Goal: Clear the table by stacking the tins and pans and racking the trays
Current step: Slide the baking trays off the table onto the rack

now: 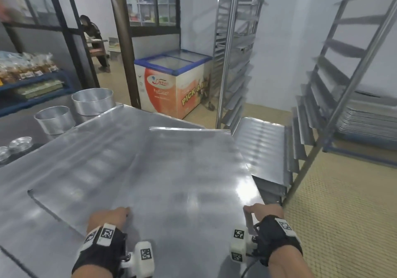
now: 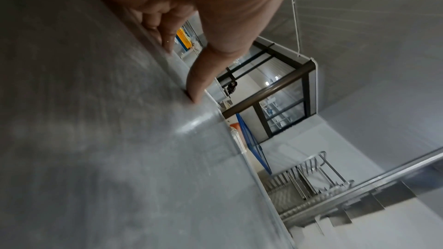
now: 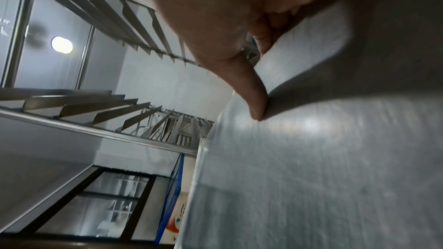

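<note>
A wide, flat metal tray is held at its near edge by both hands, its far end aimed at twelve o'clock toward a rack of angled steel runners. The left hand has its thumb pressed on the tray's top face and its fingers curled under the rim; the right hand pinches the near right corner the same way, thumb above, fingers below (both wrist views show the thumbs flat on the metal). The sheet looks stiff, thin and fairly light, but broad enough to tip or swing if the two grips are uneven; the polished surface looks slippery, so the raised rim is the sound place to hold. Another tray already sits in the rack at one o'clock. Beneath the held tray lies more sheet metal on the worktop. At ten o'clock stand two round tins, with small foil cups just beside them. A chest freezer stands at twelve o'clock.
</note>
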Available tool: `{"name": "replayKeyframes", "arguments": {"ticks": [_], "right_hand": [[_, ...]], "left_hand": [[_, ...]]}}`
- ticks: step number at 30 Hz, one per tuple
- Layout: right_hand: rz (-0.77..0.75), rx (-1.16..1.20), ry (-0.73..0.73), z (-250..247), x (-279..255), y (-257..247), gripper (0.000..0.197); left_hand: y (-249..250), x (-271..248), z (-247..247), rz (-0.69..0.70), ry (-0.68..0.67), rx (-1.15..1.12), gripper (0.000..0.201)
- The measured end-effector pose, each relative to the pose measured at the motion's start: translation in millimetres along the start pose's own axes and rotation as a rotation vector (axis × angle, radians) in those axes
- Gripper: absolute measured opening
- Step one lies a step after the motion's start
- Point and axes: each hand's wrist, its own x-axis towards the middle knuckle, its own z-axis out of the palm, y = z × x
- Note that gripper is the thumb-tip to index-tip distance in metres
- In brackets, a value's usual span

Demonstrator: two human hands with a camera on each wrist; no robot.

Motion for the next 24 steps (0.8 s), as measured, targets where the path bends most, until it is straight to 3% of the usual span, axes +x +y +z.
{"name": "replayKeyframes", "arguments": {"ticks": [5,10,15,18,21,24], "right_hand": [[0.016,0.024,0.051,-29.1,-9.4,29.3,0.040],[0.076,0.092,0.159,-56.6,-12.8,49.2,0.038],[0.165,0.196,0.170,-78.9,-3.9,69.7,0.050],[0.207,0.206,0.162,-91.0,-5.7,71.4,0.051],[0.218,0.227,0.207,-106.8,-5.6,72.2,0.046],[0.225,0.277,0.231,-117.6,-5.1,67.7,0.056]], "left_hand": [[-0.9,5.1,26.5,0.030,-0.098,0.115,0.054],[10.2,-13.7,51.2,0.082,-0.179,0.163,0.045],[21.8,-26.6,80.7,0.150,-0.247,0.181,0.045],[27.7,-32.2,98.2,0.161,-0.235,0.197,0.029],[34.8,-38.4,115.9,0.176,-0.243,0.229,0.030],[44.8,-45.9,129.8,0.186,-0.265,0.230,0.032]]}}
